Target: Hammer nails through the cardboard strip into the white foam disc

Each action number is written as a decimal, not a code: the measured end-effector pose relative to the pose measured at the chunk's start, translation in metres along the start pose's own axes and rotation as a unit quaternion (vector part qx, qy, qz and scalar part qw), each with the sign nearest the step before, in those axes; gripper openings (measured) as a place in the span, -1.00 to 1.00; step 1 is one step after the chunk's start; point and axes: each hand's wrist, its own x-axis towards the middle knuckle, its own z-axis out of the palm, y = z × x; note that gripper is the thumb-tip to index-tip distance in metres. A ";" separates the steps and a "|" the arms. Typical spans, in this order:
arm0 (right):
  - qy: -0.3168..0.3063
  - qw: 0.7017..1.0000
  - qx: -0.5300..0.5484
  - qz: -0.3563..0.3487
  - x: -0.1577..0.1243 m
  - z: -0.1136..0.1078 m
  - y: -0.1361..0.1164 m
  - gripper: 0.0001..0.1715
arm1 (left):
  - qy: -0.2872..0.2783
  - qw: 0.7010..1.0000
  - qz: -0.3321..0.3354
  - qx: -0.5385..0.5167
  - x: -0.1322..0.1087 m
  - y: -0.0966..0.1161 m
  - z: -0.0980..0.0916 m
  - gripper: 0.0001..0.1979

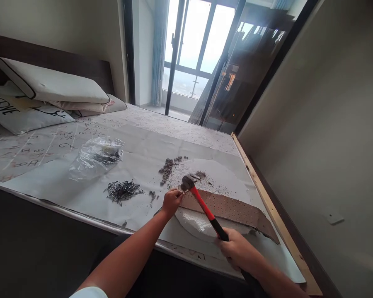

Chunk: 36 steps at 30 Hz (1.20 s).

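My right hand (236, 250) grips the black end of a red-handled hammer (205, 209), whose steel head rests at the left end of a brown perforated strip (233, 211). That strip lies across a white round foam slab (211, 182). My left hand (171, 201) is pinched closed right beside the hammer head, at the strip's end; what its fingertips hold is too small to make out. A loose pile of dark nails (123, 190) lies to the left of my left hand.
A clear plastic bag (96, 156) lies behind the nails. Dark crumbs (168, 167) are scattered near the slab. White paper (136, 165) covers the bed. Pillows (49, 89) are stacked far left. A wooden batten (267, 198) runs along the right edge by the wall.
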 end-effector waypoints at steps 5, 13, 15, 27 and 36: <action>0.044 0.996 -0.040 -0.071 -0.001 -0.008 -0.001 -0.83 | 0.001 1.000 0.021 -0.004 0.000 0.000 0.000 -0.79; 0.011 1.000 -0.018 -0.008 0.000 -0.002 -0.001 -0.81 | 0.016 0.999 0.049 -0.001 0.000 -0.001 0.002 -0.80; 0.019 0.999 -0.025 -0.012 0.004 -0.003 0.003 -0.85 | 0.016 0.998 0.055 -0.001 0.001 -0.002 0.002 -0.81; 0.018 0.999 -0.019 0.020 0.005 -0.001 0.004 -0.86 | -0.010 0.999 0.043 0.002 0.001 -0.001 -0.001 -0.83; 0.071 0.987 -0.098 -0.106 0.002 -0.015 -0.002 -0.83 | 0.002 0.996 -0.024 -0.090 0.006 0.005 -0.007 -0.84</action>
